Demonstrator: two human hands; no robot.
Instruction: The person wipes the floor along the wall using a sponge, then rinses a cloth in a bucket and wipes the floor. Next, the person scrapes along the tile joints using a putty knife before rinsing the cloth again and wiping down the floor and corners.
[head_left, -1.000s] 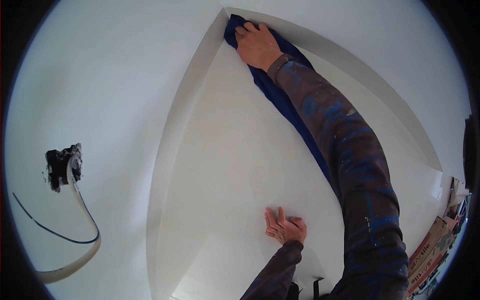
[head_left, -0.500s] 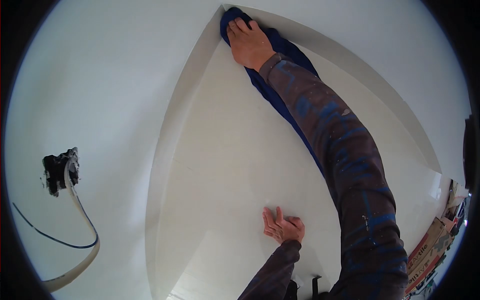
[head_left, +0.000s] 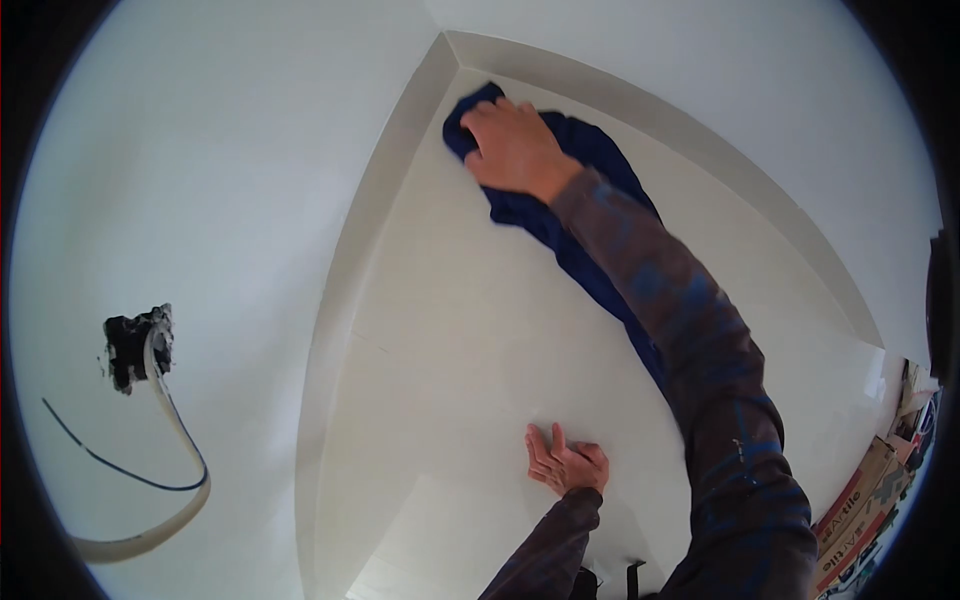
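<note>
My right hand [head_left: 520, 150] presses a dark blue cloth [head_left: 600, 160] against the glossy pale floor [head_left: 450, 300], close to the corner. Its fingers are bent over the bunched end, and the rest of the cloth trails back beneath my forearm. Farther down, my left hand [head_left: 568, 461] rests on the floor with its fingers spread and nothing in it. Both sleeves are dark, and the right one has blue and white marks.
Grey skirting [head_left: 345, 270] runs along both walls and meets at the corner. From a rough hole [head_left: 138, 347] in the left white wall hang a pale conduit [head_left: 185, 510] and a thin dark wire [head_left: 120, 467]. Cardboard boxes [head_left: 860, 510] stand at the lower right.
My right hand has pulled the cloth back out of the corner, toward me and slightly right. My left hand stays about where it was. The view has shifted slightly.
</note>
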